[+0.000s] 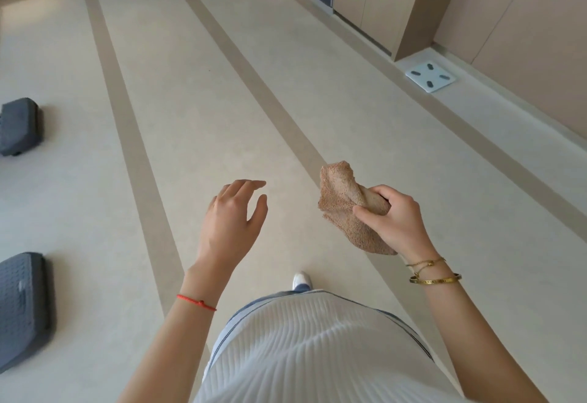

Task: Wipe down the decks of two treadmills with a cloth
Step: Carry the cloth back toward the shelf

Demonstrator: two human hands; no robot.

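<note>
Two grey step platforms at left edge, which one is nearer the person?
The lower grey step platform, beside the left forearm. The other lies farther up the floor, ahead of the left hand.

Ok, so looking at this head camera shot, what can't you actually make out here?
- Treadmills: none in the head view, so deck condition cannot be judged.
- Two grey blocks: cut off by the left edge; what they are is unclear.
- Cloth: bunched in the right hand, which hides part of it; the left hand holds nothing.
- Scale: markings too small to read.
- Feet: one shoe tip shows; the torso hides the rest.
</note>
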